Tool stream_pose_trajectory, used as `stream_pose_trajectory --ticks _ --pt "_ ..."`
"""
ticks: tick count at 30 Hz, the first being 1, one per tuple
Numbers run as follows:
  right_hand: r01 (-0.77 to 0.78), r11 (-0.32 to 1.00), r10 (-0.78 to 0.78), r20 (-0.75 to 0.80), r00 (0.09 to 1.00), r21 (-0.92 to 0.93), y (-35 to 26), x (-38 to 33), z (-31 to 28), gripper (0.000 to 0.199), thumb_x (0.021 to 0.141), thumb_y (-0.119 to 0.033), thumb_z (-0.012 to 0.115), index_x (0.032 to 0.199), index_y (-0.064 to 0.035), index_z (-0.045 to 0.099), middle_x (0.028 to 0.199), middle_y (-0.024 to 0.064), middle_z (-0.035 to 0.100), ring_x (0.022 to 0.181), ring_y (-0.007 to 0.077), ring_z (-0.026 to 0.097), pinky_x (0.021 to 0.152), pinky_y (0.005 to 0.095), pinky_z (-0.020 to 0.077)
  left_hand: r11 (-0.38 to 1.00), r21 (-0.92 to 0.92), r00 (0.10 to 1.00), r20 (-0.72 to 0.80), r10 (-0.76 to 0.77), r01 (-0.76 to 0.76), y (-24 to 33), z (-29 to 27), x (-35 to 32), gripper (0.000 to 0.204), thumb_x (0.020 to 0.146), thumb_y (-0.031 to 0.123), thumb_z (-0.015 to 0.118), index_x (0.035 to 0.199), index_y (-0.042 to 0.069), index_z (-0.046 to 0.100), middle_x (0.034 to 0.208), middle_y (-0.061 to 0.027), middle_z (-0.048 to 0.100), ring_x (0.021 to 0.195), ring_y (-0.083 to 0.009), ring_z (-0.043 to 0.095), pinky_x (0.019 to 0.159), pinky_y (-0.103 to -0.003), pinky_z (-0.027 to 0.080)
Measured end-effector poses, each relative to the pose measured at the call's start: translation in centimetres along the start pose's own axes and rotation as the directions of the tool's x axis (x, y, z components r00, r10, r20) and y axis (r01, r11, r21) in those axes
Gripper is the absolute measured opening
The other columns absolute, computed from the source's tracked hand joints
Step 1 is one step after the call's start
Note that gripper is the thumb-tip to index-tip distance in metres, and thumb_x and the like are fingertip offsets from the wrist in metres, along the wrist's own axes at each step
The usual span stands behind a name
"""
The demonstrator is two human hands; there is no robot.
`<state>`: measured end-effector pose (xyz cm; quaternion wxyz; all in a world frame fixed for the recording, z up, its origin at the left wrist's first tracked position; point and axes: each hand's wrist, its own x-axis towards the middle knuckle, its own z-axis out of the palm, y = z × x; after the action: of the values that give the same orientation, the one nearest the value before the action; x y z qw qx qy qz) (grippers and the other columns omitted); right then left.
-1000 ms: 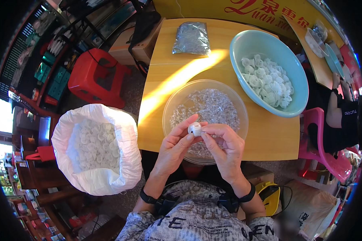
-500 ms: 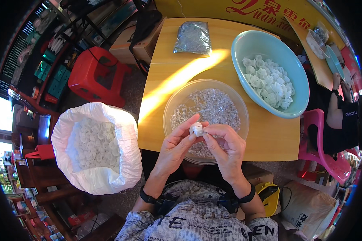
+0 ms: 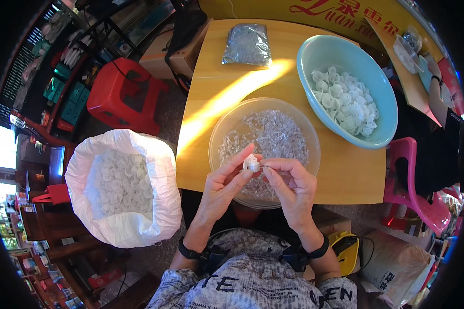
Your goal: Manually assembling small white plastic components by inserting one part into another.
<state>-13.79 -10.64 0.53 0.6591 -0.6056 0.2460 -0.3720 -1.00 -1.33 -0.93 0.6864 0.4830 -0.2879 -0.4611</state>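
Observation:
Between my fingers, above a round clear tub (image 3: pixel 214 135), is a small round white plastic part (image 3: pixel 251 164). My left hand (image 3: pixel 222 189) pinches that part between thumb and fingers. My right hand (image 3: pixel 293 189) has thumb and forefinger closed on a thin clear plastic piece (image 3: pixel 262 167) at the part's right side; whether it sits inside the part is too small to tell. Loose clear plastic pieces (image 3: pixel 281 135) are spread through the tub below. A light blue basin (image 3: pixel 307 87) at the far right holds many white plastic parts (image 3: pixel 345 100).
Left of the table (image 3: pixel 201 170) stands a white sack (image 3: pixel 160 211) of similar white parts. A silvery bag (image 3: pixel 246 44) lies at the table's far edge. Red stool (image 3: pixel 121 95) at far left, pink chair (image 3: pixel 410 185) at right. Another person's arm (image 3: pixel 436 95) shows at the right edge.
My right fingertips have drawn slightly right from the white part, and the thin clear piece now shows between them. The other person's arm at the right has moved farther away.

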Motion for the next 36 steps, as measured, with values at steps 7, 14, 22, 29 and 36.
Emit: stream_pose_trajectory --ticks 7,14,22,29,36 --pt "0.011 1.0 -0.011 0.004 1.0 -0.021 -0.13 0.0 0.11 0.01 0.088 -0.001 0.061 0.097 0.0031 0.061 0.098 0.0105 0.066 0.084 0.0128 0.065 0.071 0.0238 0.054 1.0 -0.016 1.0 0.006 -0.013 0.013 0.11 -0.07 0.01 0.045 0.094 0.006 0.052 0.137 0.002 0.04 0.124 -0.0156 0.055 0.113 -0.021 0.054 0.097 -0.037 0.046" --pt "0.009 1.0 -0.01 0.003 1.0 0.005 -0.26 0.03 0.26 0.011 0.087 -0.001 0.061 0.098 0.0028 0.061 0.098 0.0108 0.066 0.084 0.0135 0.066 0.071 0.0236 0.054 0.998 -0.057 0.999 0.021 -0.034 0.035 0.09 -0.22 -0.02 0.045 0.094 0.007 0.051 0.138 0.003 0.039 0.124 -0.0154 0.055 0.114 -0.0203 0.054 0.097 -0.037 0.045" --pt "0.017 1.0 -0.017 0.008 1.0 -0.007 -0.15 0.16 0.34 0.011 0.087 -0.001 0.062 0.097 0.0022 0.062 0.098 0.0106 0.066 0.084 0.0136 0.066 0.069 0.0233 0.0543 0.996 -0.083 0.999 0.032 -0.03 0.033 -0.09 -0.39 -0.02 0.045 0.094 0.006 0.051 0.138 0.003 0.039 0.125 -0.0157 0.055 0.115 -0.0206 0.053 0.098 -0.037 0.045" --pt "0.039 0.996 -0.037 0.02 0.999 -0.077 -0.1 0.25 0.18 0.011 0.087 -0.001 0.062 0.097 0.0021 0.062 0.097 0.0108 0.066 0.083 0.0132 0.066 0.068 0.023 0.0542 0.995 -0.087 0.997 0.052 -0.048 0.052 0.01 -0.42 0.02 0.046 0.094 0.007 0.052 0.139 0.006 0.04 0.128 -0.011 0.054 0.115 -0.0152 0.051 0.101 -0.03 0.04" --pt "-0.018 1.0 0.018 0.003 1.0 0.024 -0.15 0.19 0.13 0.009 0.087 0.0 0.061 0.096 0.0029 0.062 0.095 0.009 0.067 0.083 0.0106 0.064 0.069 0.0222 0.0529 0.999 -0.027 0.998 0.06 -0.034 0.036 0.38 -0.47 0.0 0.049 0.091 0.002 0.055 0.138 0.007 0.043 0.127 -0.0098 0.053 0.115 -0.0142 0.051 0.1 -0.029 0.04"
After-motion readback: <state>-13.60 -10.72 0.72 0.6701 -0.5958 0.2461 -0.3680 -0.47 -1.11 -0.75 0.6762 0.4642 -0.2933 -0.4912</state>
